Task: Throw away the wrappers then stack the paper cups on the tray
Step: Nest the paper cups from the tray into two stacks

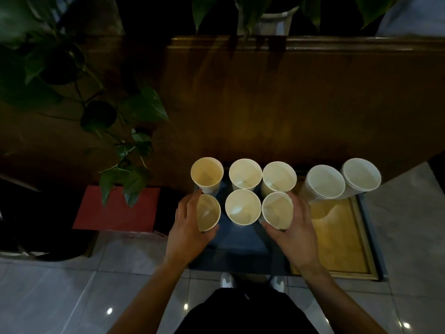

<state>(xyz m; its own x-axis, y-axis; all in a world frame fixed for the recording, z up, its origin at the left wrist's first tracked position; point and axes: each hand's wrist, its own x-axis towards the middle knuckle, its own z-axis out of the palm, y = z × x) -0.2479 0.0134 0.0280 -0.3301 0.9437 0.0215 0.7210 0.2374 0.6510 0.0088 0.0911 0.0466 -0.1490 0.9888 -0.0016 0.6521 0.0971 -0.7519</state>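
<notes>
Several white paper cups stand upright in two rows on a dark low table (240,244). My left hand (186,227) wraps the front left cup (208,213). My right hand (296,225) wraps the front right cup (277,210). Between them stands the front middle cup (243,207). Behind are the back left cup (207,173), back middle cup (245,174) and back right cup (278,176). Two stacks of nested cups (325,182) (361,174) stand at the far end of a wooden tray (346,237) on the right. No wrappers are visible.
A wooden cabinet (265,104) rises right behind the cups. Trailing plant leaves (125,145) hang at the left above a red box (115,208). A dark bin (36,225) sits at far left. Pale floor tiles (60,297) and my shoes (227,280) are below.
</notes>
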